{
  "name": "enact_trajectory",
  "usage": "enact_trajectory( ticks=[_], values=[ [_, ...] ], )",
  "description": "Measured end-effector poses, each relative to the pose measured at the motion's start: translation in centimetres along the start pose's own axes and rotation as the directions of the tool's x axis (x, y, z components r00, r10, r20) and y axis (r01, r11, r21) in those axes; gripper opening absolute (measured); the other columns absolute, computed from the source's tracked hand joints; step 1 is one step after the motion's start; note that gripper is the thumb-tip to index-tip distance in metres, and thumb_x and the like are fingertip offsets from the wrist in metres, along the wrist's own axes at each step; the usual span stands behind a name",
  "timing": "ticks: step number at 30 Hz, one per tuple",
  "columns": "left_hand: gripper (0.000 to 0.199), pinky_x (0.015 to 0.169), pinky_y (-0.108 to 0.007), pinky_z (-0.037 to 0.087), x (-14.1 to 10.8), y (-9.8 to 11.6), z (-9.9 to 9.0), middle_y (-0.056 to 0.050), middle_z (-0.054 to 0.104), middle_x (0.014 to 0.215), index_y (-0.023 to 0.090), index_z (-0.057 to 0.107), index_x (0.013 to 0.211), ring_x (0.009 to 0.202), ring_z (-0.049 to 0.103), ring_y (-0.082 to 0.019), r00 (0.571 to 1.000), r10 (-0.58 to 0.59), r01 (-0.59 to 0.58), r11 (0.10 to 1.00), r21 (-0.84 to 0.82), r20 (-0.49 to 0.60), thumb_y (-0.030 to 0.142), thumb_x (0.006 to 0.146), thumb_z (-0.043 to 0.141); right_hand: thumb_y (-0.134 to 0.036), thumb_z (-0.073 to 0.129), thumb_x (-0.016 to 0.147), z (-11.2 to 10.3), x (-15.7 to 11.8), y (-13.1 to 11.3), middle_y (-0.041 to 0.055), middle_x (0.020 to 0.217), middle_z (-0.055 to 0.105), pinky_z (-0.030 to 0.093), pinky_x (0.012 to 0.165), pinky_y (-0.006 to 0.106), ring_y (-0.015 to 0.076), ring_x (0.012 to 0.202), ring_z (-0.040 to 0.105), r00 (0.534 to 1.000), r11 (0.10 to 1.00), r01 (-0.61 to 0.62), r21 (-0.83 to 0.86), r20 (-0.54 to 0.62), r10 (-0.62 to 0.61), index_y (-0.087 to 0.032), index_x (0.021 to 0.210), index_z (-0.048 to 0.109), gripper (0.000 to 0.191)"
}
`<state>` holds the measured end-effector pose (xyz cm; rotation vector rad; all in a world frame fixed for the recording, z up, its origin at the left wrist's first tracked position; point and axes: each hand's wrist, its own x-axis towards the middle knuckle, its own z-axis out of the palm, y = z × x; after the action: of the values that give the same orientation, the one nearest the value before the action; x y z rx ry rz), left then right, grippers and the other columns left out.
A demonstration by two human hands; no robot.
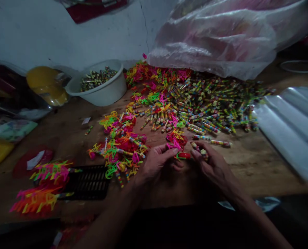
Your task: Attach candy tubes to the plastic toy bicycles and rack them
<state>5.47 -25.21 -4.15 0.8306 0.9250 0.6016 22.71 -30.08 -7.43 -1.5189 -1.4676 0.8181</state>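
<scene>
My left hand (157, 162) pinches a small neon plastic toy piece (174, 144), pink and red, at the table's near middle. My right hand (213, 164) holds a thin multicoloured candy tube (200, 150) close beside that piece. Right of and above my hands lies a wide heap of the same candy tubes (211, 103). A pile of neon pink, green, yellow and orange plastic pieces (120, 145) lies just left of my left hand.
A white bowl (102, 93) with candy tubes stands at the back left, next to a yellow lid (46, 84). A big plastic bag (221, 38) hangs at the back right. Clear plastic sheets (288, 128) lie right. Finished neon bundles (44, 186) and a black tray (89, 181) sit front left.
</scene>
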Motion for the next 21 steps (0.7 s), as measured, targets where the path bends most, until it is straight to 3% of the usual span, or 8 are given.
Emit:
enact_trajectory(
  ticks=[3,8,13,21],
  values=[
    [0.024,0.047,-0.018,0.044,-0.1,0.2,-0.1,-0.007,0.066,0.082,0.01,0.062,0.088,0.059,0.062,-0.012,1.0,0.01,-0.01,1.0,0.014,0.015,0.03,0.076,0.066,-0.032,0.043,0.089,-0.2,0.1,-0.3,0.0073,0.102,0.064,0.048,0.079,0.032,0.0194,0.09,0.061,0.996,0.998,0.064,0.017,0.066,-0.065,-0.02,0.113,0.056,0.03],
    [0.025,0.051,-0.019,0.045,-0.5,0.5,-0.9,-0.006,0.066,0.076,0.01,0.064,0.086,0.055,0.061,-0.011,0.996,-0.024,0.02,0.998,0.052,0.081,0.031,0.075,0.067,-0.031,0.049,0.087,-0.5,0.0,-0.9,0.0056,0.111,0.064,0.045,0.092,0.037,0.0208,0.104,0.058,0.992,0.991,0.096,0.096,0.077,-0.104,-0.023,0.109,0.062,0.027],
    [0.03,0.056,-0.021,0.047,-1.1,0.4,-0.9,-0.009,0.067,0.081,0.01,0.063,0.099,0.059,0.061,-0.011,0.985,-0.06,0.064,0.998,-0.022,0.16,0.033,0.079,0.062,-0.032,0.056,0.084,-0.3,-0.1,-1.1,0.0049,0.102,0.066,0.047,0.088,0.036,0.0198,0.096,0.061,0.991,0.983,0.098,0.158,0.077,-0.111,-0.022,0.102,0.063,0.022],
    [0.027,0.054,-0.021,0.048,-1.0,0.5,-1.0,-0.007,0.067,0.076,0.011,0.065,0.095,0.06,0.062,-0.012,0.977,-0.116,0.136,0.985,-0.102,0.177,0.028,0.075,0.065,-0.029,0.058,0.083,-0.5,-0.7,-0.9,0.003,0.096,0.067,0.049,0.083,0.035,0.0195,0.091,0.062,0.981,0.98,0.191,0.053,0.026,-0.192,-0.023,0.096,0.064,0.015]
  ],
)
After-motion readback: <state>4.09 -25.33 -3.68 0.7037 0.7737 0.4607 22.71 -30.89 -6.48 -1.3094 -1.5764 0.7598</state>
